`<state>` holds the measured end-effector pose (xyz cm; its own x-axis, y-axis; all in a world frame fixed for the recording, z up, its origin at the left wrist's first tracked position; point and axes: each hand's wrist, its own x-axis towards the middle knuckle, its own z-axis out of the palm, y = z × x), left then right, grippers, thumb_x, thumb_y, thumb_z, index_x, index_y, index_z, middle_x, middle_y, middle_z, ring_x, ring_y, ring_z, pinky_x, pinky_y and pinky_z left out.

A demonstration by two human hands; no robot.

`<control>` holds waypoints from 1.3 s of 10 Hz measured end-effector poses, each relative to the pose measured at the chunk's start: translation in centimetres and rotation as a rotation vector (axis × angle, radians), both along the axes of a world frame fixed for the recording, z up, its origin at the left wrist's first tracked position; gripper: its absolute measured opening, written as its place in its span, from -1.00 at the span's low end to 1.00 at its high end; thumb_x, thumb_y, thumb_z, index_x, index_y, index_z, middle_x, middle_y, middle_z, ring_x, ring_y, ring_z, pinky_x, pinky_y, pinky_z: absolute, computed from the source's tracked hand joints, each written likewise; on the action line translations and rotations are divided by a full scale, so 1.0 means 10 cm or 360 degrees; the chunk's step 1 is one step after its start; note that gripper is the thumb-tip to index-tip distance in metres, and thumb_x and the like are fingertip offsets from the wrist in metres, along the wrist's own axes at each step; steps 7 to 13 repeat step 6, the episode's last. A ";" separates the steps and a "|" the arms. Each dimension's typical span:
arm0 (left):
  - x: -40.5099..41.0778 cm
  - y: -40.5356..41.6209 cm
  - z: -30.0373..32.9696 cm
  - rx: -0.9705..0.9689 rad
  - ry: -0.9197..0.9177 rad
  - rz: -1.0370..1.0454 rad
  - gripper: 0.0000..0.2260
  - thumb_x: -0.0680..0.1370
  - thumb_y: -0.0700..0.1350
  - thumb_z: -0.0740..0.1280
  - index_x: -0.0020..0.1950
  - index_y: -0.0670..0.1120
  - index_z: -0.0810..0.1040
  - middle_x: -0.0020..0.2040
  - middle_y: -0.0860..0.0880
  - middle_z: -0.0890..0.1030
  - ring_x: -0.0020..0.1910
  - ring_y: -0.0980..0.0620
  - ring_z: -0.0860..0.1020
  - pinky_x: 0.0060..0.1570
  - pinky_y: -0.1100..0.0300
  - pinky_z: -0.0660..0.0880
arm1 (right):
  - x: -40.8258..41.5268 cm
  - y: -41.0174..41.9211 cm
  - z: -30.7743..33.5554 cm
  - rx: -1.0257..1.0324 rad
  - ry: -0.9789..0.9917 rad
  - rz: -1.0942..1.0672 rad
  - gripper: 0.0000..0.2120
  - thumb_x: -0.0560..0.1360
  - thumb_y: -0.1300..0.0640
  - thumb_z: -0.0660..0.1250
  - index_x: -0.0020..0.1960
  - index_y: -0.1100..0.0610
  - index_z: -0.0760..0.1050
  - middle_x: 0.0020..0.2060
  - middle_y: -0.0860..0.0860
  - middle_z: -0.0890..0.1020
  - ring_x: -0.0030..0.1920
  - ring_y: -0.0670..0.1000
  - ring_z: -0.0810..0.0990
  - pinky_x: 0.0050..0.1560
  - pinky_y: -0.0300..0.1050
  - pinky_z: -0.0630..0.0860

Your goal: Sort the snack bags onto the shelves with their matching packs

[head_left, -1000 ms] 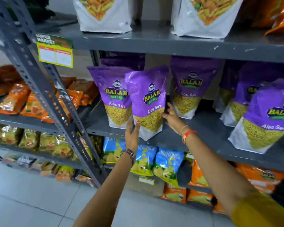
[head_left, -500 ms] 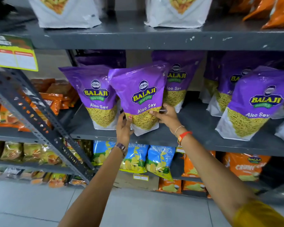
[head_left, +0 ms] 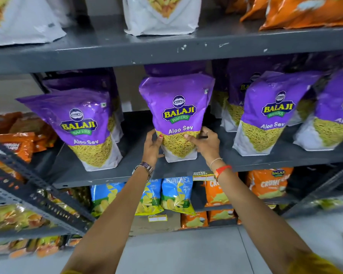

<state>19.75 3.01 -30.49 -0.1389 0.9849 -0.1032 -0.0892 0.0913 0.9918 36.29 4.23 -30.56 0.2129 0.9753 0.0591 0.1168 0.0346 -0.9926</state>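
Fingers (head_left: 160, 136) of the left hand (head_left: 151, 148) and of the right hand (head_left: 205, 144) curl round the lower sides of a purple bag (head_left: 176, 115), likely to stand it upright on the grey shelf (head_left: 186, 168). It sits mid-shelf; matching purple bags stand at nine o'clock (head_left: 83, 127) and three o'clock (head_left: 269, 113). White bags (head_left: 160, 18) sit at twelve o'clock, blue bags (head_left: 176, 194) and orange bags (head_left: 267, 183) at six.

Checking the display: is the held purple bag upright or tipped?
Upright: the purple bag stands on its base on the shelf, left hand and right hand gripping its lower sides.
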 end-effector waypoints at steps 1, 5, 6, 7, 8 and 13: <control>0.06 0.01 -0.03 -0.0023 0.0030 -0.0056 -0.65 0.57 -0.12 0.16 0.36 -0.10 0.25 0.30 -0.08 0.39 0.18 -0.06 0.43 0.09 -0.18 0.47 | 0.04 -0.03 -0.06 -0.0025 -0.0006 -0.0070 -0.74 0.29 0.08 0.55 -0.07 0.07 0.56 -0.25 0.00 0.65 -0.22 -0.07 0.62 -0.08 0.15 0.65; 0.14 -0.01 -0.01 -0.0011 0.0058 -0.0097 -0.65 0.60 -0.06 0.10 0.39 0.00 0.22 0.29 -0.03 0.40 0.23 -0.04 0.42 0.12 -0.10 0.45 | 0.05 -0.05 -0.07 -0.0052 -0.0024 -0.0082 -0.62 0.31 0.07 0.53 0.07 0.15 0.56 -0.10 0.09 0.65 -0.14 0.02 0.64 0.03 0.14 0.64; 0.18 -0.06 -0.06 0.0080 0.0146 -0.0017 -0.60 0.59 -0.02 0.12 0.42 0.02 0.17 0.33 -0.01 0.39 0.27 0.00 0.42 0.27 -0.09 0.39 | 0.08 -0.07 -0.06 -0.0046 -0.0013 -0.0095 -0.42 0.25 -0.03 0.55 0.22 0.07 0.50 0.03 0.08 0.63 -0.01 0.07 0.63 0.08 0.04 0.61; 0.18 -0.06 -0.06 0.0080 0.0146 -0.0017 -0.60 0.59 -0.02 0.12 0.42 0.02 0.17 0.33 -0.01 0.39 0.27 0.00 0.42 0.27 -0.09 0.39 | 0.08 -0.07 -0.06 -0.0046 -0.0013 -0.0095 -0.42 0.25 -0.03 0.55 0.22 0.07 0.50 0.03 0.08 0.63 -0.01 0.07 0.63 0.08 0.04 0.61; 0.18 -0.06 -0.06 0.0080 0.0146 -0.0017 -0.60 0.59 -0.02 0.12 0.42 0.02 0.17 0.33 -0.01 0.39 0.27 0.00 0.42 0.27 -0.09 0.39 | 0.08 -0.07 -0.06 -0.0046 -0.0013 -0.0095 -0.42 0.25 -0.03 0.55 0.22 0.07 0.50 0.03 0.08 0.63 -0.01 0.07 0.63 0.08 0.04 0.61; 0.18 -0.06 -0.06 0.0080 0.0146 -0.0017 -0.60 0.59 -0.02 0.12 0.42 0.02 0.17 0.33 -0.01 0.39 0.27 0.00 0.42 0.27 -0.09 0.39 | 0.08 -0.07 -0.06 -0.0046 -0.0013 -0.0095 -0.42 0.25 -0.03 0.55 0.22 0.07 0.50 0.03 0.08 0.63 -0.01 0.07 0.63 0.08 0.04 0.61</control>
